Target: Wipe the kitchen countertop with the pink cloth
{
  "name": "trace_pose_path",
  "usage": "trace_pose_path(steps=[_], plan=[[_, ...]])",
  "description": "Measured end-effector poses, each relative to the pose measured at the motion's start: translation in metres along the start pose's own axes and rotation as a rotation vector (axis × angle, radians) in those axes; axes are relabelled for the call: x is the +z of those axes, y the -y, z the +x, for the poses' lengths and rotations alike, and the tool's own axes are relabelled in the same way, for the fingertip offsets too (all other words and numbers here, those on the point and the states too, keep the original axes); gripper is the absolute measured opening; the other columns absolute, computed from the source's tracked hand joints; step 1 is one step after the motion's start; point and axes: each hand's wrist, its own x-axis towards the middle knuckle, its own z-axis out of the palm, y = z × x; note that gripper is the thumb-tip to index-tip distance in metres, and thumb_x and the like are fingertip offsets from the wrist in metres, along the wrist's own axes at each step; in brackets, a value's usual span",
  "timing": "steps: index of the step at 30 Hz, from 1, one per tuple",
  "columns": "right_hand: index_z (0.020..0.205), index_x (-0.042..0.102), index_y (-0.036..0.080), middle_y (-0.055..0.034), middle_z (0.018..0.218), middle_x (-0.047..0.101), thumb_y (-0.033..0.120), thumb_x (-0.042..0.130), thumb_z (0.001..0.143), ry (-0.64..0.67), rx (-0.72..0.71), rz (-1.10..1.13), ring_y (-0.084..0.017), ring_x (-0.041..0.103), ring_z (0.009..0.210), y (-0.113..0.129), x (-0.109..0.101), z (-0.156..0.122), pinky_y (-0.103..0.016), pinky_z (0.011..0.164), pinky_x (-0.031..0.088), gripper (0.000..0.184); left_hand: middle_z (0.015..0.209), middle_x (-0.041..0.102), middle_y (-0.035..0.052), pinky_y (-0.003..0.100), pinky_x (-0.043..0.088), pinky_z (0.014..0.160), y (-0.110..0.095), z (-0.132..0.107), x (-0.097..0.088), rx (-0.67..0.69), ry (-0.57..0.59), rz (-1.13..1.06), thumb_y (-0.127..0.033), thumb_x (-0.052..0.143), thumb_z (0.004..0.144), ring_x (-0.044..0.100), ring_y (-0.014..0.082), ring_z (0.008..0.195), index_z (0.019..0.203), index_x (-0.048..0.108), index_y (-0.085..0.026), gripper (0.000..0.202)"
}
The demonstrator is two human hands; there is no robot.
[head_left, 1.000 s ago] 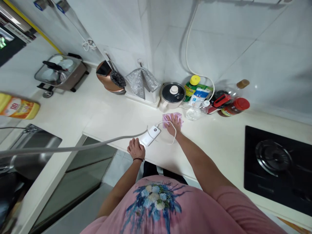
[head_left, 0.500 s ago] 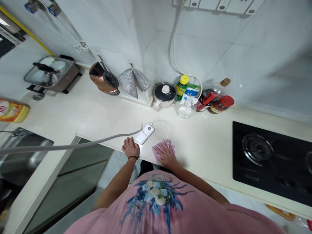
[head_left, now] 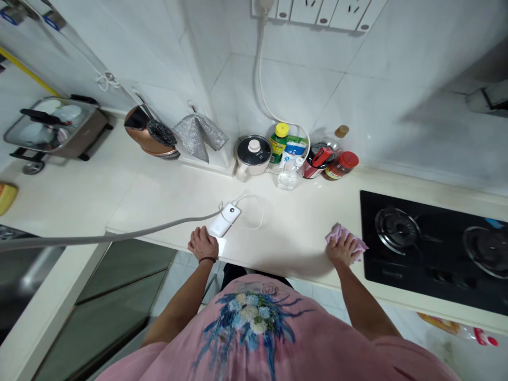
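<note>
My right hand [head_left: 342, 250] presses a crumpled pink cloth [head_left: 337, 231] onto the white countertop [head_left: 286, 233], just left of the black gas stove. Its fingers are spread over the cloth, and one corner reaches the stove's edge. My left hand [head_left: 203, 244] rests on the front edge of the counter, holding nothing, with the fingers apart and slightly bent. Just beyond its fingers lies a white power bank [head_left: 224, 220] with a thin white cable plugged into its far end. A thick grey cable [head_left: 151, 226] crosses from the left to the power bank.
Along the wall stand a small electric pot [head_left: 253, 154], a yellow-capped bottle [head_left: 279, 142], a clear bottle [head_left: 289, 175] and a red-lidded jar [head_left: 342, 165]. The gas stove [head_left: 428, 248] occupies the right side. An electric pan [head_left: 59, 127] sits far left, above a sink.
My right hand has slid the pink cloth rightward along the counter, from beside the power bank to the stove's edge. The left hand stays by the power bank. The view has shifted right.
</note>
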Motion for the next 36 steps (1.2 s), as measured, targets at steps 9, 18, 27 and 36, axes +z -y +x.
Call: trace_pose_path(steps=[9, 18, 27, 36], plan=[[0.175, 0.020, 0.016, -0.0223, 0.181, 0.010, 0.049, 0.025, 0.111, 0.155, -0.133, -0.071, -0.043, 0.005, 0.167, 0.173, 0.012, 0.014, -0.076, 0.128, 0.009, 0.073, 0.163, 0.052, 0.0180, 0.056, 0.025, 0.126, 0.004, 0.000, 0.005, 0.005, -0.013, -0.012, -0.029, 0.050, 0.096, 0.038, 0.0333, 0.157, 0.150, 0.060, -0.018, 0.057], [0.173, 0.028, 0.027, -0.0064, 0.183, 0.018, 0.047, 0.046, 0.110, 0.377, -0.965, -0.033, -0.038, 0.006, 0.168, 0.287, 0.029, -0.113, -0.063, 0.134, -0.002, 0.069, 0.161, 0.054, 0.0179, 0.057, 0.027, 0.125, 0.004, 0.001, 0.005, 0.007, -0.027, -0.004, -0.029, 0.050, 0.095, 0.040, 0.0336, 0.155, 0.149, 0.062, -0.019, 0.056], [0.171, 0.033, 0.035, -0.0031, 0.182, 0.022, 0.046, 0.039, 0.110, 0.255, -0.734, -0.117, -0.034, 0.011, 0.168, 0.140, 0.015, -0.068, -0.067, 0.133, 0.004, 0.062, 0.162, 0.053, 0.0189, 0.059, 0.026, 0.126, 0.004, 0.001, 0.005, 0.014, -0.031, -0.013, -0.029, 0.050, 0.094, 0.039, 0.0348, 0.155, 0.149, 0.061, -0.018, 0.056], [0.175, 0.024, 0.023, -0.0232, 0.175, 0.032, 0.048, 0.023, 0.109, -0.124, -0.105, -0.101, -0.045, 0.025, 0.163, -0.019, 0.000, -0.055, -0.083, 0.120, 0.020, 0.070, 0.162, 0.053, 0.0180, 0.058, 0.027, 0.125, 0.001, 0.001, 0.002, 0.014, -0.013, -0.016, -0.028, 0.050, 0.093, 0.039, 0.0344, 0.155, 0.149, 0.061, -0.018, 0.057]])
